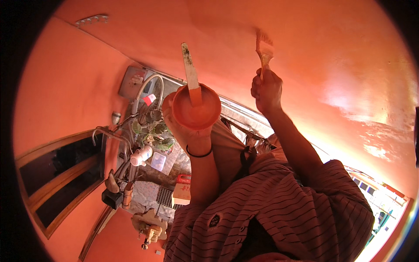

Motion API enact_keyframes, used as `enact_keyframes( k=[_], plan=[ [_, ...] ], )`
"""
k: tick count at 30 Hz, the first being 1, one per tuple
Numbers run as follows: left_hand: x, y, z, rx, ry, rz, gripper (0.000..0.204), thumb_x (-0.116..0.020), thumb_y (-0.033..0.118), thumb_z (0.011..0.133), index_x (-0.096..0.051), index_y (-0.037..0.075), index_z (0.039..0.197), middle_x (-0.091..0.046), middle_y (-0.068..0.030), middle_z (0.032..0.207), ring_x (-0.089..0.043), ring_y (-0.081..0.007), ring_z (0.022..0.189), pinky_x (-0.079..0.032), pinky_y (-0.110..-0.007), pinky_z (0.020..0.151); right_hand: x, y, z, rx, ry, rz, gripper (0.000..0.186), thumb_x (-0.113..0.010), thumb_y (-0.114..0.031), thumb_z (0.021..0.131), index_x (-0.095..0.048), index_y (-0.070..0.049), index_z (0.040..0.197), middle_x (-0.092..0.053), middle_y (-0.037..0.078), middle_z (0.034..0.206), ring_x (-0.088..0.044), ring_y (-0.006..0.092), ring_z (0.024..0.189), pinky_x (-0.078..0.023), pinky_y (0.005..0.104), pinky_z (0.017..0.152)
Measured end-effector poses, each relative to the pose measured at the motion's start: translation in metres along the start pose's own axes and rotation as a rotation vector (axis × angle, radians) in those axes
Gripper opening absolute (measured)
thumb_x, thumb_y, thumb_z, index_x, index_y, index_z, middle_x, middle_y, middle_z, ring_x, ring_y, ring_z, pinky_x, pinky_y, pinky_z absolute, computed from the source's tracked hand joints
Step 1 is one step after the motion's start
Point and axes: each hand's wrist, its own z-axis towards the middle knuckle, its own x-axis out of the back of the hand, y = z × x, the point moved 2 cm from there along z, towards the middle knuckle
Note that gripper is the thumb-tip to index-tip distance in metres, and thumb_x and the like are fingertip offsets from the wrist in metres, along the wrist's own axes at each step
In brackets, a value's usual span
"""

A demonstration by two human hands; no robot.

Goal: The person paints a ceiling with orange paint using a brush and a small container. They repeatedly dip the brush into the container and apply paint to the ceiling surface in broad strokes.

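Observation:
My left hand point(174, 120) holds a round container of orange paint point(196, 118) from below. A flat, pale stick point(189, 65) with dark blotches and an orange lower end stands tilted in the paint. Up and to the right, my right hand point(267, 89) grips the handle of a flat paintbrush point(264, 46) with orange-coloured bristles. The brush tip is at the orange painted surface point(323, 39); I cannot tell whether it touches. A shiny, patchy area shows on that surface farther right.
A wood-framed window point(56, 192) is set in the left wall. Below and beside my left arm are curved pipes point(148, 81), leafy plants point(152, 126), a translucent plastic box point(158, 161), a cardboard box point(181, 194) and mats. A small white rack point(91, 19) hangs at the upper left.

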Motion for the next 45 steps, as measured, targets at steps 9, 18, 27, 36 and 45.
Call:
enact_keyframes(
  k=[9,18,27,36,45],
  plan=[
    [0.003,-0.003,0.004,0.006,0.013,0.007,0.059,-0.058,0.057,0.100,-0.058,0.014,0.141,-0.064,-0.0166,0.132,-0.059,-0.0449,0.118,-0.060,-0.058,0.076,0.083,0.106,0.055,-0.456,0.346,-0.181,0.027,-0.056,-0.035,0.102,-0.055,-0.011,0.088,-0.049,0.000,0.060,-0.043,0.0133,0.042,-0.029,0.0305,0.036],
    [0.005,-0.003,0.003,0.019,0.009,-0.018,0.061,-0.060,0.056,0.099,-0.057,0.012,0.141,-0.062,-0.0196,0.131,-0.058,-0.0447,0.118,-0.061,-0.057,0.077,0.043,-0.003,-0.016,0.215,0.083,-0.132,0.028,-0.051,-0.034,0.108,-0.053,-0.011,0.095,-0.046,-0.002,0.062,-0.037,0.0080,0.044,-0.026,0.0263,0.039],
    [-0.003,0.000,0.004,0.042,0.047,-0.070,0.057,-0.057,0.054,0.100,-0.060,0.011,0.137,-0.065,-0.0193,0.128,-0.060,-0.0419,0.118,-0.056,-0.059,0.088,0.072,0.102,0.038,-0.364,0.208,-0.220,0.021,-0.048,-0.024,0.105,-0.055,-0.006,0.098,-0.049,0.002,0.064,-0.041,0.0124,0.044,-0.031,0.0302,0.039],
    [-0.030,0.005,-0.015,0.074,0.097,-0.254,0.049,-0.054,0.045,0.103,-0.061,0.009,0.135,-0.064,-0.0184,0.133,-0.059,-0.0384,0.122,-0.043,-0.059,0.111,-0.021,0.071,0.033,-0.132,-0.131,-0.319,0.029,-0.058,-0.031,0.106,-0.059,-0.002,0.104,-0.053,0.002,0.073,-0.048,0.0131,0.053,-0.036,0.0285,0.046],
    [-0.041,0.009,-0.020,0.188,0.210,-0.364,0.039,-0.051,0.033,0.104,-0.058,0.006,0.131,-0.062,-0.0205,0.130,-0.059,-0.0391,0.122,-0.049,-0.056,0.106,-0.097,0.123,0.112,0.007,-0.064,-0.252,0.040,-0.052,-0.042,0.108,-0.045,-0.011,0.084,-0.047,0.003,0.061,-0.046,0.0156,0.046,-0.035,0.0331,0.041]
  ],
)
